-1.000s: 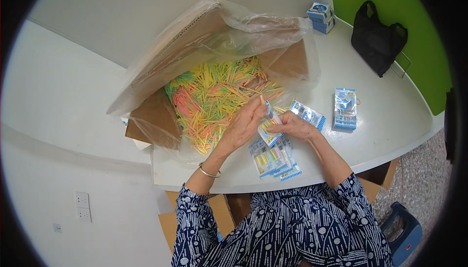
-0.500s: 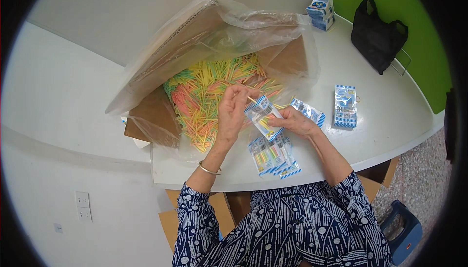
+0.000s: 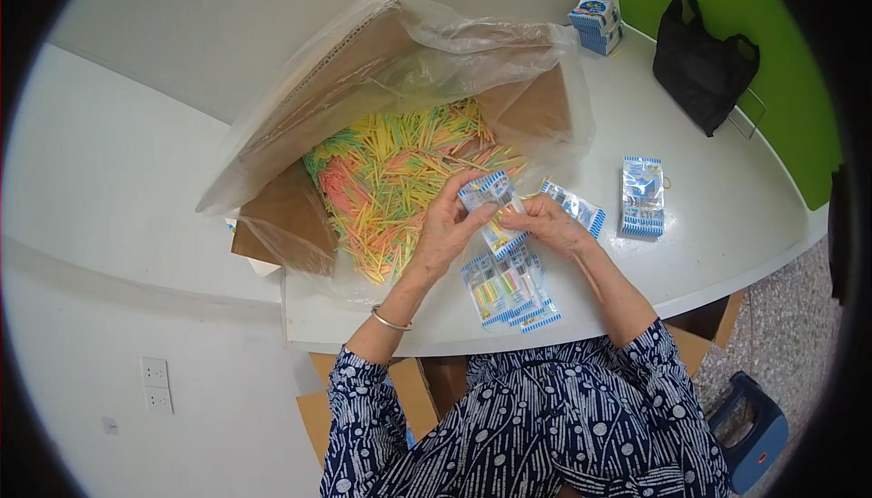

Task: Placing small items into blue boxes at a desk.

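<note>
Between my two hands is a small clear packet (image 3: 491, 191) with blue-striped ends and some coloured sticks inside. My left hand (image 3: 451, 225) grips its left side, thumb across the front. On the opposite edge, the fingers of my right hand (image 3: 549, 224) pinch the packet. Several similar packets (image 3: 510, 291) lie overlapped on the table just below my hands, with coloured sticks showing through. Another packet (image 3: 574, 205) rests beyond my right hand, partly hidden by it. Left of my hands, a plastic-lined carton holds a heap of thin pastel sticks (image 3: 400, 171) in yellow, green and pink.
A banded stack of packets (image 3: 643, 196) stands on the white table (image 3: 727, 234) to the right. Farther back are more stacked packets (image 3: 596, 25) and a black bag (image 3: 705, 66). The carton's raised flap (image 3: 318, 89) and loose plastic lining rise at the left.
My left hand has come down from the packet's top and now grips its left side. A stick that stood at the packet's top no longer shows there.
</note>
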`<state>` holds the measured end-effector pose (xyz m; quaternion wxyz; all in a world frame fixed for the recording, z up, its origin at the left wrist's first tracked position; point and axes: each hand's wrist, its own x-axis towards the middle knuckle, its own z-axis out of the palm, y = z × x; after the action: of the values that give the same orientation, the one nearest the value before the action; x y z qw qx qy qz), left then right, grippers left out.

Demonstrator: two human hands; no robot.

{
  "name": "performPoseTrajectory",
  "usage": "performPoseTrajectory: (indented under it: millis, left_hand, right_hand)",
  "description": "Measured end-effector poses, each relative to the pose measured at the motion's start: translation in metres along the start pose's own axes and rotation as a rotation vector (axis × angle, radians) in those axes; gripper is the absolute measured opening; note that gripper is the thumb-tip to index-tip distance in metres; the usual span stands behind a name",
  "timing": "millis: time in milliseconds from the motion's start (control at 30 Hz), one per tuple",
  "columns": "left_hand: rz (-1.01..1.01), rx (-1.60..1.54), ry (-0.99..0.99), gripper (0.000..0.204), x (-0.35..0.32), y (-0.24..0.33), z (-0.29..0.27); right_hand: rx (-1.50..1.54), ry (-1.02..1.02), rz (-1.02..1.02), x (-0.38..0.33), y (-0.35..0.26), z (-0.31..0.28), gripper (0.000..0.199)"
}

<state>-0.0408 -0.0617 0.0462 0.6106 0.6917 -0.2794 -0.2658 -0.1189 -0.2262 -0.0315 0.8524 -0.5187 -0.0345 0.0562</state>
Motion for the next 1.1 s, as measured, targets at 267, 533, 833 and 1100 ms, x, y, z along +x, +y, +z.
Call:
performPoseTrajectory:
  millis: [267, 533, 833, 1100]
  left_hand:
    - [0.052, 0.08, 0.016, 0.043, -0.003, -0.004, 0.01]
    - [0.054, 0.169, 0.05, 0.035, -0.006, -0.006, 0.005]
    - [0.022, 0.375, 0.027, 0.034, -0.058, -0.043, -0.004]
    - [0.322, 1.123, 0.442, 0.031, -0.038, -0.061, -0.11]
  right_hand:
    - [-0.053, 0.04, 0.01, 0.0, 0.003, -0.003, 0.026]
    - [-0.199, -0.008, -0.005, -0.006, -0.01, 0.009, 0.024]
    - [-0.951, 0.43, -0.201, -0.039, -0.04, -0.008, 0.035]
    - [-1.579, 0.638, -0.337, -0.046, 0.006, -0.042, 0.02]
